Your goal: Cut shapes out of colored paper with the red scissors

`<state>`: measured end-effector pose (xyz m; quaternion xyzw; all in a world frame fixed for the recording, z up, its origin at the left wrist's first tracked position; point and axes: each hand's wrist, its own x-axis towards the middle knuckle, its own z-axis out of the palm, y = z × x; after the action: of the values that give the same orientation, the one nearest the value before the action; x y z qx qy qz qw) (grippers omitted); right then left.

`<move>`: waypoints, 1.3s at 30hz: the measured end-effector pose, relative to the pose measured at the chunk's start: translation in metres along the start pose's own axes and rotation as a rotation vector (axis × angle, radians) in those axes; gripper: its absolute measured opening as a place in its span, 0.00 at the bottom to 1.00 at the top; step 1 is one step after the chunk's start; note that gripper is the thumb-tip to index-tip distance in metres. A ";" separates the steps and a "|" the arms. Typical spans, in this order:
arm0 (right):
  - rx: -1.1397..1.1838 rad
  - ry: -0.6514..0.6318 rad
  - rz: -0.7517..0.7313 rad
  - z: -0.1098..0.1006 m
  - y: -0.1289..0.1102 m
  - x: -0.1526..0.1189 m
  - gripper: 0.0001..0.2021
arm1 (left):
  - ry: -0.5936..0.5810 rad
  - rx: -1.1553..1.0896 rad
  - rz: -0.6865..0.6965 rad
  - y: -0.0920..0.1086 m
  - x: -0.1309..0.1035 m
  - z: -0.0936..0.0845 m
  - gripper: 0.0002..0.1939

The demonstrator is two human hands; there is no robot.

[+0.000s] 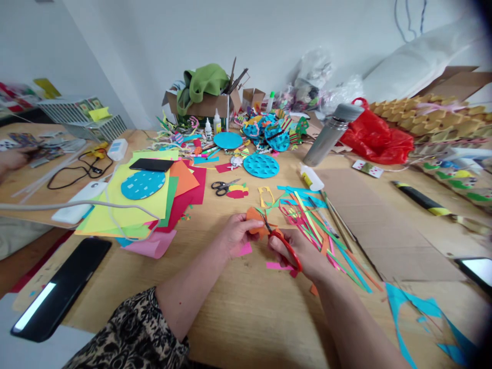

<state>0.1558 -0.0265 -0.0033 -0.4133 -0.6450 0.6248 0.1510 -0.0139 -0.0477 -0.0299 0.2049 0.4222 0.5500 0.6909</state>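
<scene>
Near the middle of the wooden table, my left hand (239,234) pinches a small piece of orange paper (253,215). My right hand (294,251) is wrapped round the red handles of a pair of scissors (289,249), whose blades point up and left and meet the orange paper. Pink paper scraps (244,249) lie just below my hands. Beyond them are a yellow paper frame (266,197), black scissors (222,188) and red and yellow cut shapes (238,192). Colourful paper strips (311,220) are spread to the right of my hands.
Left are stacked coloured sheets (107,212), a power bank (77,202) and a phone (61,289). A steel bottle (330,136), glue bottle (312,178), cardboard (380,225) and cutter (418,198) lie right. Another person's hand (15,158) is far left.
</scene>
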 end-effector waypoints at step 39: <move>0.022 -0.052 -0.049 0.001 -0.003 0.001 0.27 | 0.007 0.031 -0.009 0.001 -0.001 0.001 0.14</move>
<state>0.1538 -0.0263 -0.0010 -0.3791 -0.6517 0.6385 0.1541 -0.0134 -0.0479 -0.0283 0.2119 0.4338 0.5411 0.6886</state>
